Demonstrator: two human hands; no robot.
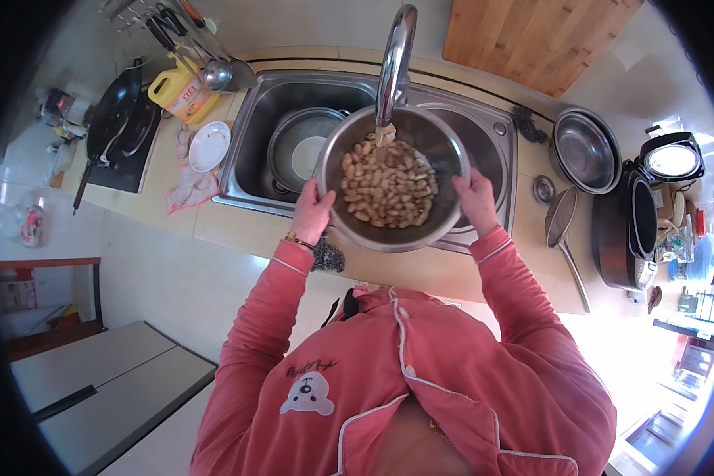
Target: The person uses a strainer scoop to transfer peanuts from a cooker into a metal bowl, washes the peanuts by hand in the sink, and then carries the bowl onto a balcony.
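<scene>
Both my hands hold a round stainless steel bowl (392, 238) by its rim, under the spout of a chrome faucet (396, 65). My left hand (313, 213) grips the rim on the left, and my right hand (476, 199) grips it on the right. Many unshelled peanuts (390, 184) lie in the bowl, together with what looks like some water. A metal pot (278, 149) with a pale round thing inside stands in the left sink basin (256, 119). The bowl hides part of the right basin (494, 160).
Left of the sink are a white plate (210, 146), a cloth (191, 189), a yellow jug (181, 92) and a black wok (114, 113). To the right stand nested metal bowls (584, 149), a strainer (562, 220) and a rice cooker (619, 232). A steel-wool scourer (328, 254) sits at the counter's front edge.
</scene>
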